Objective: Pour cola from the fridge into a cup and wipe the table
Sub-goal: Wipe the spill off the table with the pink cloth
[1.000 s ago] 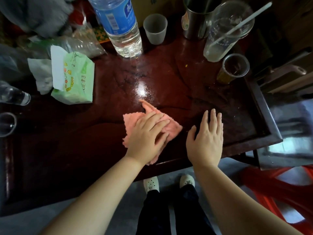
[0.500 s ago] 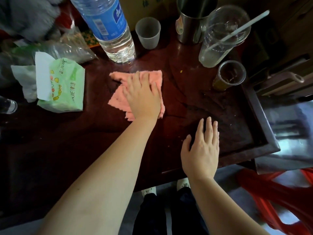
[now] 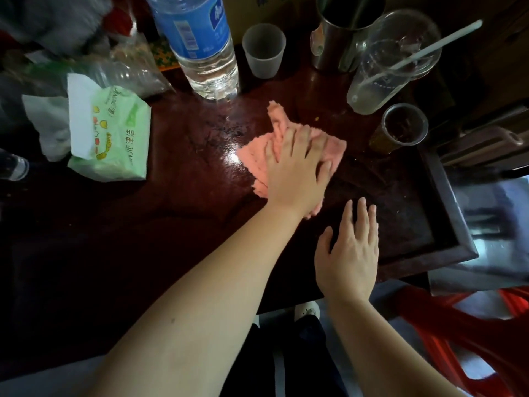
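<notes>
A pink cloth (image 3: 259,153) lies crumpled on the dark red wooden table (image 3: 183,196). My left hand (image 3: 296,170) presses flat on the cloth with straight fingers, right of the table's middle. My right hand (image 3: 347,253) rests flat on the table near its front edge, fingers straight, holding nothing. A small clear cup (image 3: 400,128) with dark cola stands at the right, just beyond the cloth. A wet sheen shows on the wood left of the cloth.
At the back stand a large water bottle (image 3: 200,47), an empty frosted cup (image 3: 264,50), a steel mug (image 3: 343,32) and a tall plastic cup with a straw (image 3: 386,67). A green tissue pack (image 3: 110,136) lies at the left. A red plastic stool (image 3: 472,333) is at the lower right.
My left hand has slid the cloth from the back near the water bottle rightward and nearer, toward the cola cup. My right hand has stayed flat on the table.
</notes>
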Available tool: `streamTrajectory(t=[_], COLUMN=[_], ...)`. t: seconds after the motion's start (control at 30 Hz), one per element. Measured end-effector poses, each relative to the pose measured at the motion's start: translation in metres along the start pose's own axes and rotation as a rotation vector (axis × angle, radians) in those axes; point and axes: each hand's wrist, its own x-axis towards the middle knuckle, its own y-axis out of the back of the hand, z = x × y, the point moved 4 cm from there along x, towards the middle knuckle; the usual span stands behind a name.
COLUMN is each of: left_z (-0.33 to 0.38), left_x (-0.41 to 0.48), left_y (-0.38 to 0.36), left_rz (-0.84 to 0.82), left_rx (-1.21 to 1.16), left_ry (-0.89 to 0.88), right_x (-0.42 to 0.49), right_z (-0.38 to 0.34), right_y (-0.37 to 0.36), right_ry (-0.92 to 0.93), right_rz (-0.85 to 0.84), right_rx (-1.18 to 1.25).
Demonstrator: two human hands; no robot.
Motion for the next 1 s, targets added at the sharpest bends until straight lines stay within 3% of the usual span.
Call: streamTrajectory(t=[0.13, 0.27, 0.6, 0.7, 0.87, 1.0], left_z=[-0.019, -0.069, -0.082, -0.069, -0.036, -0.023], left_x=[-0.057, -0.093, -0.017, 0.005, 0.000, -0.030], left_y=[0.008, 0.024, 0.030, 0.025, 0.013, 0.006], left_rz=[0.027, 0.050, 0.147, 0.130, 0.043, 0.016], left_rx=[0.025, 0.097, 0.053, 0.045, 0.034, -0.047], left_ry=[0.022, 0.201, 0.559, 0.499, 0.157, 0.113], right_x=[0.000, -0.001, -0.002, -0.001, -0.001, -0.001], right_z=[0.000, 0.000, 0.002, 0.003, 0.003, 0.003], right_y=[-0.001, -0.001, -0.004, -0.004, -0.004, -0.004], right_ry=[0.008, -0.006, 0.002, 0.005, 0.001, 0.001], right_rz=[-0.003, 0.006, 0.013, 0.014, 0.007, 0.007], right_rx=[-0.012, -0.002, -0.006, -0.009, -0.019, -0.021])
